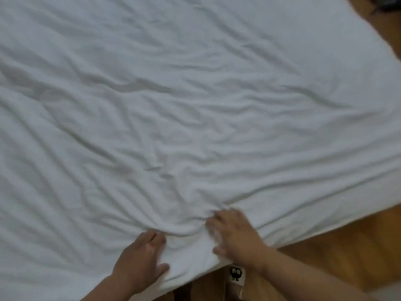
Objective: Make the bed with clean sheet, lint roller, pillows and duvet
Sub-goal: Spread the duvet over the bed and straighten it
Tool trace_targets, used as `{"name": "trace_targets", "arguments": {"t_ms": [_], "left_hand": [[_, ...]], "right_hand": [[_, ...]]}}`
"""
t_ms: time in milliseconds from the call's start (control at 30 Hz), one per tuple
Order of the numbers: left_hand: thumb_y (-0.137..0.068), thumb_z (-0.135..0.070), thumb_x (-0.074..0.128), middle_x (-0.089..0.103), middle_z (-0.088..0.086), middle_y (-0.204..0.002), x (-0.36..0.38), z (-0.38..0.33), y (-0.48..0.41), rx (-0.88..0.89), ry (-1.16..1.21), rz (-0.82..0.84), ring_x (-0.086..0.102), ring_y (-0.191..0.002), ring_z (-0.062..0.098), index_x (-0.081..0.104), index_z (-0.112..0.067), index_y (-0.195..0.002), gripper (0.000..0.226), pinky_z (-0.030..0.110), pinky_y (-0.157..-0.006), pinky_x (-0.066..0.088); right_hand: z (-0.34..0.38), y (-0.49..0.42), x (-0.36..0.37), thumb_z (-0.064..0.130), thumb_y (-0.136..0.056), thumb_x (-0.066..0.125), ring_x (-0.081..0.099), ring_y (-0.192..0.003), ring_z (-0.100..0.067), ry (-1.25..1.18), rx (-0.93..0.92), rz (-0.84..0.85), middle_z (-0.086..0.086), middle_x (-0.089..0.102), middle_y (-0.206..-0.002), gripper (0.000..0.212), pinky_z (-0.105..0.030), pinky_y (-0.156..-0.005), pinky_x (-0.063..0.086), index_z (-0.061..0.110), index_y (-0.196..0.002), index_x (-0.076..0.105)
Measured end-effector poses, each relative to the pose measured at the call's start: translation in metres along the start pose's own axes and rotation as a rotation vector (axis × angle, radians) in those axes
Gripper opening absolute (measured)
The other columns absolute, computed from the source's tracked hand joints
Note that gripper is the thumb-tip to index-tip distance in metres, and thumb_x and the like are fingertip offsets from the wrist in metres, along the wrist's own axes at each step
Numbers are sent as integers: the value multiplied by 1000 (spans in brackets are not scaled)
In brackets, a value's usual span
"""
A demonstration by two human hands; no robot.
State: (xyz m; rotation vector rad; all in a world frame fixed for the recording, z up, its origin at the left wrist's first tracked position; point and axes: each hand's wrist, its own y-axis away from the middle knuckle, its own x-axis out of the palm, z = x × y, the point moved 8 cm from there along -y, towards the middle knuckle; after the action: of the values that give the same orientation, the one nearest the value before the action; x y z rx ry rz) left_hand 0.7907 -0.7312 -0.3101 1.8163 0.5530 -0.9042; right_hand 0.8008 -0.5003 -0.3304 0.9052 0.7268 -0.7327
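**Both hands bunch the sheet at the near bed edge**

A white sheet [173, 101] covers the whole top of the bed [347, 198] and is creased all over, the folds fanning out from the near edge. A wood floor [336, 253] shows to the right and along the bottom.

Between the forearms, on the floor side of the edge, is a small cream item [236, 275] with a black cartoon figure; what it is cannot be told. A dark object [388, 4] sits in the far right corner, blurred.

At the near edge the left hand [143, 257] has its fingers bent into a fold and its thumb spread, with cloth caught between. Just beside it, the right hand [235, 235], motion-blurred, pinches a bunch of sheet between curled fingers and thumb. The bed's right edge runs diagonally, with bare floor beyond it.
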Motion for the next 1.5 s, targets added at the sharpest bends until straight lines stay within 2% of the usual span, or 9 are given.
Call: {"name": "trace_targets", "arguments": {"t_ms": [167,333,500,600,833,967,1133,1300,1500], "left_hand": [[-79,-70,59,26,-4,-154,-27,-192,-117,175,-86,-2,29,-141,23,22,-30,-152,91,35,-116,27],[-87,-40,64,66,-4,-104,-24,-269,-184,20,-49,-21,61,-99,19,54,-30,-94,16,28,-78,43],[-77,-37,62,57,-3,-73,-3,-288,-180,92,-175,216,60,-79,20,41,-24,-64,28,29,-67,41],[-77,-46,52,59,-7,-80,-8,-337,-197,215,-218,348,65,-93,19,42,-28,-67,23,27,-76,45],[-81,-62,65,42,4,-139,-105,-545,-333,347,-4,-11,44,-128,28,35,-25,-143,78,38,-107,40],[-88,-66,52,49,8,-130,-101,-629,-405,300,-128,-54,49,-123,29,39,-14,-135,72,38,-100,44],[-102,-50,37,67,11,-108,-89,-652,-466,290,-164,18,62,-100,32,58,-19,-102,38,34,-84,45],[-95,-57,25,69,6,-91,-99,-663,-460,300,4,54,63,-90,30,42,-24,-79,40,35,-74,42],[-91,-58,39,67,5,-102,-96,-669,-483,168,38,321,62,-100,27,46,-22,-79,39,34,-82,48]], "right_hand": [[-199,76,-75,54,-69,62,55,-110,-25,288,201,-142,5,59,-113,47,-53,-103,35,31,-110,61],[-260,84,-91,51,-93,48,64,-95,-23,150,279,-196,2,70,-89,35,-38,-92,40,25,-87,71],[-264,121,-68,48,-99,49,60,-91,-26,-105,238,-96,-3,69,-97,34,-39,-89,41,20,-99,68],[-304,163,-66,45,-100,46,59,-100,-24,-273,347,-121,-1,67,-106,30,-40,-96,41,23,-105,66],[-554,269,-166,54,-99,46,31,-140,-36,-505,1116,-522,-10,23,-158,69,-43,-115,30,19,-154,25],[-665,249,-214,62,-100,31,27,-145,-33,-465,1211,-577,-6,22,-162,70,-51,-115,30,21,-156,23],[-740,212,-234,60,-101,25,55,-116,-36,-283,1262,-660,-14,62,-126,64,-45,-99,44,11,-124,59],[-757,216,-265,29,-106,43,65,-66,-34,-7,911,-498,-13,68,-77,32,-39,-63,56,13,-90,66],[-788,213,-240,63,-100,11,64,-64,-28,-221,987,-188,-8,68,-67,81,-35,-64,53,13,-69,67]]}}
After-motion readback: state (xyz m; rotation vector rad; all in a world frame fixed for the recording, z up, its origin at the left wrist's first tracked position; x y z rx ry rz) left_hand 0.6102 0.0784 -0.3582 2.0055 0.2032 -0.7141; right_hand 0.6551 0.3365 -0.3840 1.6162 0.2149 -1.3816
